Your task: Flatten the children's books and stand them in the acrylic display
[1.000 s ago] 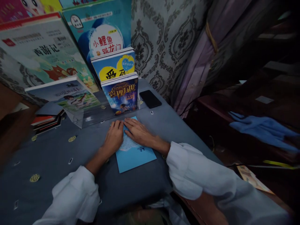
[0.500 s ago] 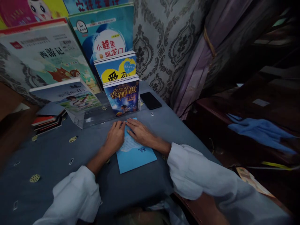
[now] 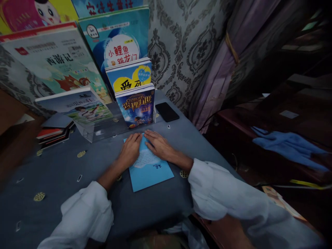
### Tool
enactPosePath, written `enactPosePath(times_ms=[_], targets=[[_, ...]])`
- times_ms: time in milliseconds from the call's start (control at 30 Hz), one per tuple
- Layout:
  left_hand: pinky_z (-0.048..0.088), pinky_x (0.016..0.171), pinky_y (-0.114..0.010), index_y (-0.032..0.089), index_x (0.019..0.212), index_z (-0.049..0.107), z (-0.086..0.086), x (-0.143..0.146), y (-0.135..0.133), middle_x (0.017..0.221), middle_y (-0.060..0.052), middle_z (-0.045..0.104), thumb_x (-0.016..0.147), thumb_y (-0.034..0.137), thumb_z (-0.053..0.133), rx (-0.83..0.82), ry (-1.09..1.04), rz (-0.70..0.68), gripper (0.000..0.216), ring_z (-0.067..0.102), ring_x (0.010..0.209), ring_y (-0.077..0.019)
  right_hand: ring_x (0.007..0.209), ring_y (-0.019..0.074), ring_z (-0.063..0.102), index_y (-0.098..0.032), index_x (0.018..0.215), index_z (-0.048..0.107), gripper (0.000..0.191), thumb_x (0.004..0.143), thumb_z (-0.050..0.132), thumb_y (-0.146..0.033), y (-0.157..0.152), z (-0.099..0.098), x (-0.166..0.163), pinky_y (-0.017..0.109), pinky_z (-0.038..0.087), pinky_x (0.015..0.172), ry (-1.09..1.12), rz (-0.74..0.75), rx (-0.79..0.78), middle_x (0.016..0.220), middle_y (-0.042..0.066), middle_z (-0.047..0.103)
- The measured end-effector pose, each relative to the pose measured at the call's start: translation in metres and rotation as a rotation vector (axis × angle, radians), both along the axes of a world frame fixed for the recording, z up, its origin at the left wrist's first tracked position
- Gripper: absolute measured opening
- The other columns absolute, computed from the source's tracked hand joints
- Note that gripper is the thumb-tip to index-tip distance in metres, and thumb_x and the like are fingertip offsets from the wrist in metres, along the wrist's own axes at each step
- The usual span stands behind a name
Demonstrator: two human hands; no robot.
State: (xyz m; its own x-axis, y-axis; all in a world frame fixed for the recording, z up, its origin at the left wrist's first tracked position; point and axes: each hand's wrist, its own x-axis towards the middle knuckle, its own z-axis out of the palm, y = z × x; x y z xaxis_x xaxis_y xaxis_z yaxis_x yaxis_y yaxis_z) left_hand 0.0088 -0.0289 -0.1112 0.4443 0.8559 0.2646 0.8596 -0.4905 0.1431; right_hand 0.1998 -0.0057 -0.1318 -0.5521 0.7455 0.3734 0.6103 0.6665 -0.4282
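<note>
A thin light-blue booklet (image 3: 150, 171) lies flat on the grey-blue tablecloth (image 3: 52, 169) in front of me. My left hand (image 3: 131, 149) rests palm down on its upper left part, fingers stretched out and close together. My right hand (image 3: 159, 144) lies flat on its upper right part, fingers extended toward the far edge. The fingertips of both hands nearly meet at the booklet's top. Just beyond them stands a dark-blue picture book (image 3: 136, 107) upright in a clear stand.
More children's books (image 3: 62, 65) lean against the patterned wall behind. A black phone (image 3: 167, 111) lies right of the stand. A small pile of books (image 3: 53, 133) sits at the left. Right of the table hang curtains (image 3: 215, 69), with a blue cloth (image 3: 290, 147) on dark furniture.
Both hands have slid slightly away from me along the booklet's top; a bit more blue cover shows left of my left hand. The view has shifted a little.
</note>
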Motion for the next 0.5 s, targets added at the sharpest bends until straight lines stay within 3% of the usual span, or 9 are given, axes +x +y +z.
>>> enactPosePath(times_ms=[267, 500], targets=[[0.044, 0.11, -0.042, 0.013, 0.137, 0.056, 0.002, 0.011, 0.006, 0.136, -0.014, 0.06, 0.098, 0.016, 0.043, -0.015, -0.021, -0.002, 0.041, 0.056, 0.126, -0.0252, 0.143, 0.03, 0.046, -0.008, 0.142, 0.055, 0.048, 0.1, 0.046, -0.029, 0.0, 0.003, 0.008, 0.051, 0.04, 0.118, -0.017, -0.03, -0.026, 0.15, 0.021, 0.052], [0.042, 0.113, -0.043, 0.014, 0.142, 0.053, -0.005, 0.012, 0.016, 0.143, -0.013, 0.058, 0.101, 0.022, 0.041, -0.016, -0.041, -0.071, 0.043, 0.054, 0.133, -0.0249, 0.141, 0.0295, 0.049, -0.012, 0.144, 0.054, 0.049, 0.1, 0.045, -0.032, 0.004, -0.002, 0.02, 0.052, 0.044, 0.115, 0.021, -0.026, -0.035, 0.15, 0.018, 0.053]])
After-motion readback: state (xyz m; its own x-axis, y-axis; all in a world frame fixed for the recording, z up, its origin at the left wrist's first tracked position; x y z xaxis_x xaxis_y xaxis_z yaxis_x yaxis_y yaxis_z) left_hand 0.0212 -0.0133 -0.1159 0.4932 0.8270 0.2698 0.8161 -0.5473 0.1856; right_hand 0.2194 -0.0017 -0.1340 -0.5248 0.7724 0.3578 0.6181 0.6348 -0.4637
